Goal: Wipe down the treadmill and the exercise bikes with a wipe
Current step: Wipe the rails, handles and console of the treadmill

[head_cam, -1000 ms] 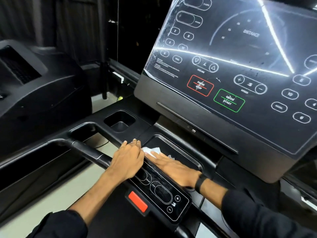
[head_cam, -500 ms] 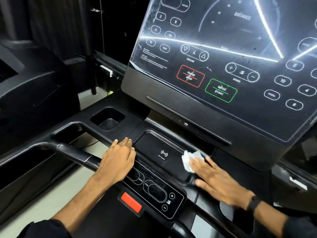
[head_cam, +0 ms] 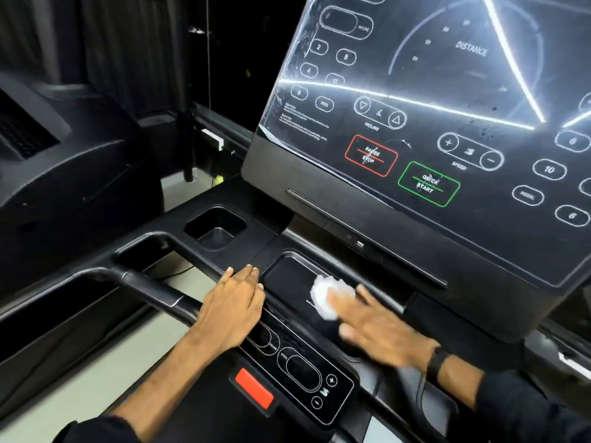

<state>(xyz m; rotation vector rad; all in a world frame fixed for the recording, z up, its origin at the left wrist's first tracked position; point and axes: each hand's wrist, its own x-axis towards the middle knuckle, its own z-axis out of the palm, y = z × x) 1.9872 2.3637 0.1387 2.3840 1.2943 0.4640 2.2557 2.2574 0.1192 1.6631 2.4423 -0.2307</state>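
Observation:
I face a black treadmill console with a large glossy display above. A crumpled white wipe lies on the flat charging tray in the middle of the console. My right hand, blurred by motion, presses the wipe down with straight fingers. My left hand rests flat on the console's front edge, just left of the tray, above the small control strip.
A cup holder recess sits left of the tray. A black handlebar curves out to the left. A red stop tab sits below the control strip. Another black machine stands at the left, over pale floor.
My right hand swept the wipe from the tray's left end to its right side, then back toward the tray's middle. My left hand stayed in place on the console edge.

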